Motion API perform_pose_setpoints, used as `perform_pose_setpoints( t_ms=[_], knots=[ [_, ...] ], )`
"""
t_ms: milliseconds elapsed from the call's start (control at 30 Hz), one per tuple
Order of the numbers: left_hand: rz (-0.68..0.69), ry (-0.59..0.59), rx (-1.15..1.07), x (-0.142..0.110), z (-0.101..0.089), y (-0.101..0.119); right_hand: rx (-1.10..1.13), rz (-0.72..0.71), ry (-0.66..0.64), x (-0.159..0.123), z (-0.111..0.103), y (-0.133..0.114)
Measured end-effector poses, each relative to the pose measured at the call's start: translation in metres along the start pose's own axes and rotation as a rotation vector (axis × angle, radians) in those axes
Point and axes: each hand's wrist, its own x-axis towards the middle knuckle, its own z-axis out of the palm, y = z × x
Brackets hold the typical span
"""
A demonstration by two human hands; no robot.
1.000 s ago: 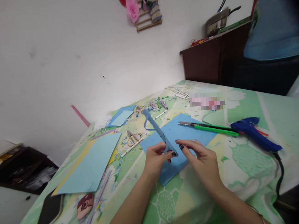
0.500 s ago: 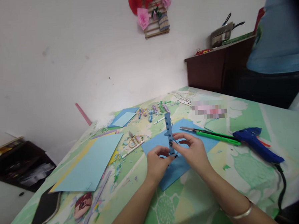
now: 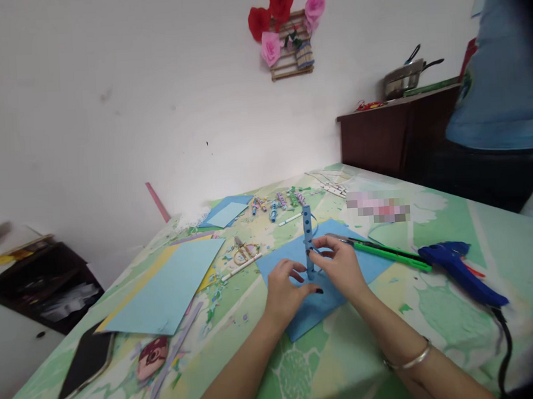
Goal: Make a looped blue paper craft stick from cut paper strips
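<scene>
A: What do we see, with twelve at the top of our view and its middle as the hub?

B: Biggest is the green-patterned table (image 3: 446, 315), spread across six o'clock. Then we have a dark cabinet (image 3: 375, 146) between two and three, its inside hidden from us. Between eight and nine stands an open cabinet (image 3: 20, 312), and in it we make out loose whitish papers (image 3: 70, 300).

A: And smaller?

B: A blue sheet (image 3: 317, 310) lies on the table toward five. At two, a metal pan (image 3: 399, 85) rests on the dark cabinet; we can't see into it.

A: Our hands?

B: The left hand (image 3: 287, 291) is loosely curved, thumb and fingers apart, just beside the foot of a spotted blue strip (image 3: 308, 224); we can't tell whether it touches. The right hand (image 3: 341, 267) has that strip pinched between thumb and fingertips.

A: So where is the strip exactly?

B: Upright over the blue sheet: we find it at one o'clock from our left hand and ten from our right. Whether its foot meets the sheet, we can't tell.
</scene>
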Motion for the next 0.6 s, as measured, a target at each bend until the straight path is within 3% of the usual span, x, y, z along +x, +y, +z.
perform_pose_setpoints(
  t_ms=[100, 300, 600],
  knots=[
    [0.012, 0.021, -0.119, 0.004, -0.009, -0.001, 0.061, 0.013, -0.035, 0.003, -0.002, 0.003],
    [-0.003, 0.143, -0.415, 0.018, -0.030, -0.003, 0.109, -0.014, -0.225, -0.002, 0.006, 0.006],
    [0.027, -0.066, -0.472, 0.015, -0.031, -0.007, -0.044, -0.105, -0.311, -0.012, 0.009, 0.005]
  ],
)
